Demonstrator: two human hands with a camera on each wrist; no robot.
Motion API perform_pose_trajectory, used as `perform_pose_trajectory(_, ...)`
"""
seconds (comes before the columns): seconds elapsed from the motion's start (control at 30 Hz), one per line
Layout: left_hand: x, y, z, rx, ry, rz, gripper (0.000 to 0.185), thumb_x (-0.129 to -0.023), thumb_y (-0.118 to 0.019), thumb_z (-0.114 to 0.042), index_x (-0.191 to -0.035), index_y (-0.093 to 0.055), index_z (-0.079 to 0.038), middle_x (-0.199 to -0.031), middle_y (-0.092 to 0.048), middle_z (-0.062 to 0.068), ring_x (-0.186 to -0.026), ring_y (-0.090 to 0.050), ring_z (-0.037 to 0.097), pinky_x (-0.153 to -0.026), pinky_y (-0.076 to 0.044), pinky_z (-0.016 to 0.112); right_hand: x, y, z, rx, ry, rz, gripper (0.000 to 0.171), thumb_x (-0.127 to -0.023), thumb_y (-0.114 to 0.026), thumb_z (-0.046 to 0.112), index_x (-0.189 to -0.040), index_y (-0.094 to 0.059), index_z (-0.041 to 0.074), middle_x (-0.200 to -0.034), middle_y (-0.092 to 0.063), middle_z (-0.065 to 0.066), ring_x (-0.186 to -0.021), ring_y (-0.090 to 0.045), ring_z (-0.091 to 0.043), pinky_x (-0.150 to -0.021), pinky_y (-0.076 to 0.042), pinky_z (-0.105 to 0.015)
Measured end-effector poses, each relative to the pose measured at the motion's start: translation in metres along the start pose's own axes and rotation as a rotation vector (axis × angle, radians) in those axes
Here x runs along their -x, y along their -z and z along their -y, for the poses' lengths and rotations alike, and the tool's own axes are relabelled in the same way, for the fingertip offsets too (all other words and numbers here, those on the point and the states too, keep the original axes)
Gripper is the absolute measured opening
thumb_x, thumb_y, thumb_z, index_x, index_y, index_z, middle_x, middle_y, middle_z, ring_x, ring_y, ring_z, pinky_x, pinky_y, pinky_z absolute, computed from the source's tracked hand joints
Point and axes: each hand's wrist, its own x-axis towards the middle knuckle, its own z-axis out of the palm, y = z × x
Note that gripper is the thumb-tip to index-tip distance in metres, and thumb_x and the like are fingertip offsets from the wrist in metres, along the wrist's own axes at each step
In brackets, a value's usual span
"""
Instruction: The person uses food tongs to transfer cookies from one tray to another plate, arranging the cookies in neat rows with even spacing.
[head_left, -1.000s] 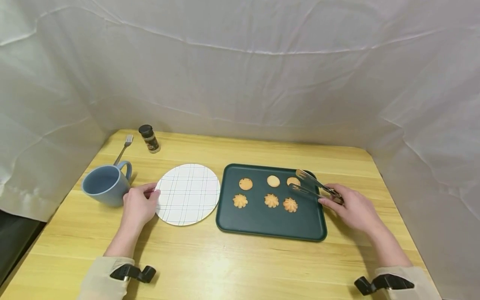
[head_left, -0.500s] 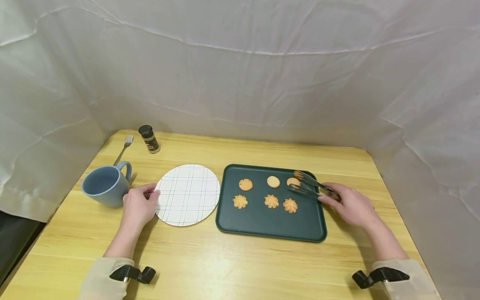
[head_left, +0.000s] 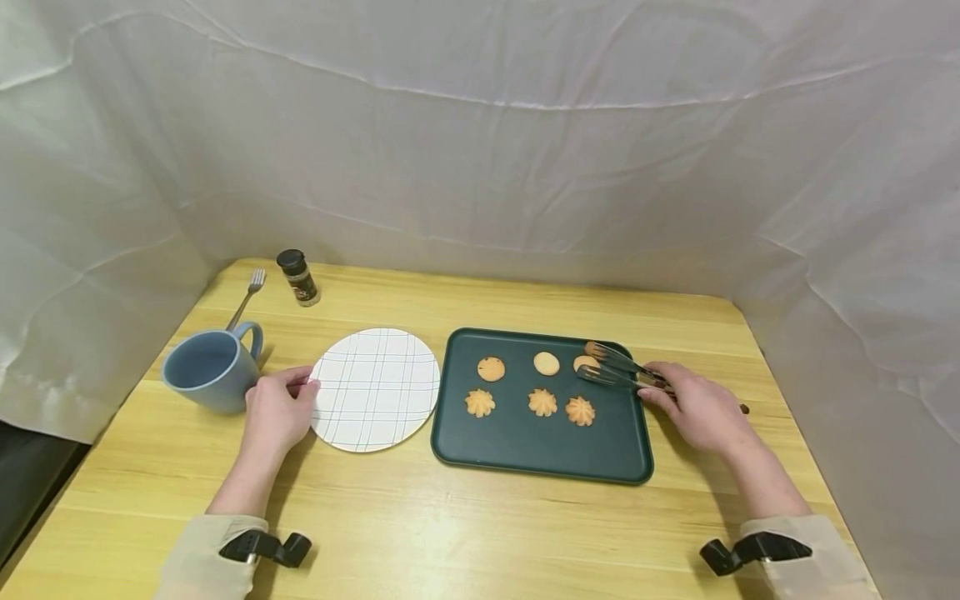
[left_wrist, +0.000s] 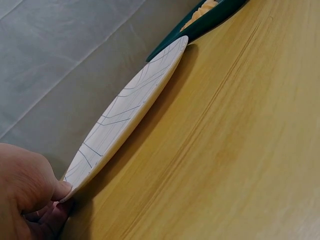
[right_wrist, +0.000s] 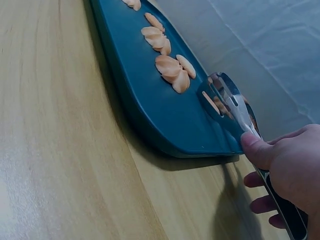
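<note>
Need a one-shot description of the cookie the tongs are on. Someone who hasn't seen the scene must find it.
Find the dark green tray right of the checked plate. In its far row of three, take the rightmost cookie, between the tips of the tongs in the right hand; the near row's are flower-shaped.

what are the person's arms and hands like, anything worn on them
Both hands are bare: the left hand and right hand wear no gloves or rings that show. Each forearm is bare down to a light beige sleeve pushed back near the elbow. A small black camera mount is strapped at each sleeve's cuff.
</note>
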Motion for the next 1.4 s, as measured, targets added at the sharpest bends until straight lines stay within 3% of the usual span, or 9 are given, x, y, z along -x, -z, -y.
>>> perform_pose_trajectory(0.63,0.0005,-0.0001,-0.0016,0.008,0.015,0.021,0.034,-0.104,-0.064,-0.015,-0.131,-0.071,0.005,-0.107,-0.074,0.02,-0.1,-0.067,0.034,-0.086,-0.048,0.045,0.0054,0.0008,-0.001,0.031,0.02,-0.054,0.043,-0.11,-0.055,0.043,-0.139,-0.062,0.012,-0.132,-0.069,-0.02,-0.112,-0.068,-0.047,-0.081,-0.051,-0.066)
perform_pose_trajectory(0.77,0.0007,0.0001,-0.0024,0.009,0.016,0.02,0.034,-0.103,-0.064,-0.015,-0.13,-0.071,0.005,-0.107,-0.075,0.02,-0.1,-0.067,0.034,-0.087,-0.048,0.045,0.0075,0.0028,-0.0019,0.041,0.021,-0.068,0.038,-0.11,-0.055,0.042,-0.134,-0.065,0.014,-0.119,-0.073,-0.014,-0.094,-0.071,-0.038,-0.069,-0.051,-0.058)
perform_pose_trajectory(0.9,0.0006,0.0005,-0.0022,0.007,0.016,0.014,0.034,-0.103,-0.064,-0.015,-0.13,-0.071,0.004,-0.107,-0.075,0.02,-0.1,-0.067,0.034,-0.086,-0.048,0.045,0.0093,0.005,-0.0032,0.048,0.035,-0.083,0.028,-0.11,-0.058,0.039,-0.126,-0.068,0.018,-0.101,-0.073,-0.004,-0.076,-0.064,-0.024,-0.058,-0.045,-0.046)
perform_pose_trajectory(1.07,0.0,0.0003,-0.0008,0.009,0.022,0.016,0.034,-0.104,-0.064,-0.015,-0.131,-0.071,0.004,-0.107,-0.074,0.02,-0.1,-0.067,0.033,-0.085,-0.048,0.045,0.01,0.0058,-0.0042,0.051,0.054,-0.11,0.017,-0.108,-0.063,0.034,-0.118,-0.069,0.021,-0.088,-0.068,0.003,-0.069,-0.056,-0.019,-0.057,-0.04,-0.04)
perform_pose_trajectory(1.4,-0.0004,0.0002,-0.0003,0.015,0.032,0.022,0.034,-0.104,-0.064,-0.015,-0.132,-0.071,0.004,-0.107,-0.074,0.02,-0.1,-0.067,0.033,-0.086,-0.047,0.044,0.0093,0.0091,-0.0009,0.07,0.089,-0.176,0.016,-0.107,-0.065,0.033,-0.117,-0.071,0.021,-0.091,-0.073,0.001,-0.07,-0.062,-0.022,-0.053,-0.042,-0.042)
